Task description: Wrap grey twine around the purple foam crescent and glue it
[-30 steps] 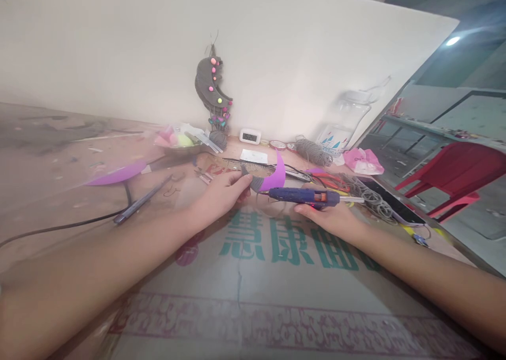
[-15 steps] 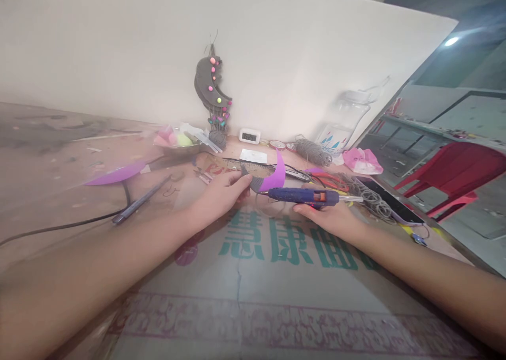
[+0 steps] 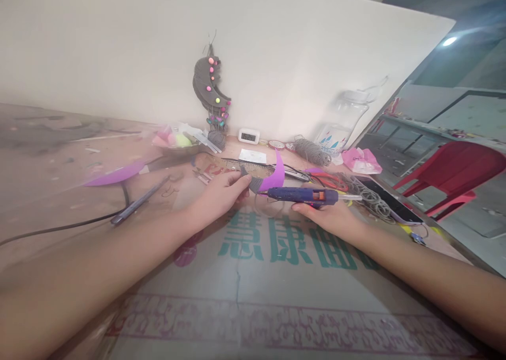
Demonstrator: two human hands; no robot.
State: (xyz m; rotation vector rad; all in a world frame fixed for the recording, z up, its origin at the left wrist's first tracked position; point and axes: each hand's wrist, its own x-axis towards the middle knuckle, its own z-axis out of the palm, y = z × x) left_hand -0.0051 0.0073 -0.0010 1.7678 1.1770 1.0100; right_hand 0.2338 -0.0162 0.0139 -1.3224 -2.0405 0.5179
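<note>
Between the thumb and fingers of my left hand (image 3: 223,192) is a purple paper crescent (image 3: 275,177), its near part wrapped in grey yarn (image 3: 256,184). The bare purple tip curves up to the right. My right hand (image 3: 324,215) is closed around a blue hot glue gun (image 3: 294,194), which points left with a clear glue stick (image 3: 350,197) out of its back end. The nozzle is at the lower edge of the crescent, by the wrapped part; whether it touches cannot be made out. A loose strand of yarn hangs below the nozzle.
A finished-looking grey moon ornament (image 3: 205,83) hangs on the wall. Behind my hands stand a bowl of pompoms (image 3: 177,144), a small clock (image 3: 249,136) and a plastic jar (image 3: 342,120). Yarn (image 3: 371,202) and a phone (image 3: 389,199) lie to the right, a pen (image 3: 138,202) to the left.
The view has shifted very slightly. Both hands, the crescent and the glue gun keep practically the same places and the same grip.
</note>
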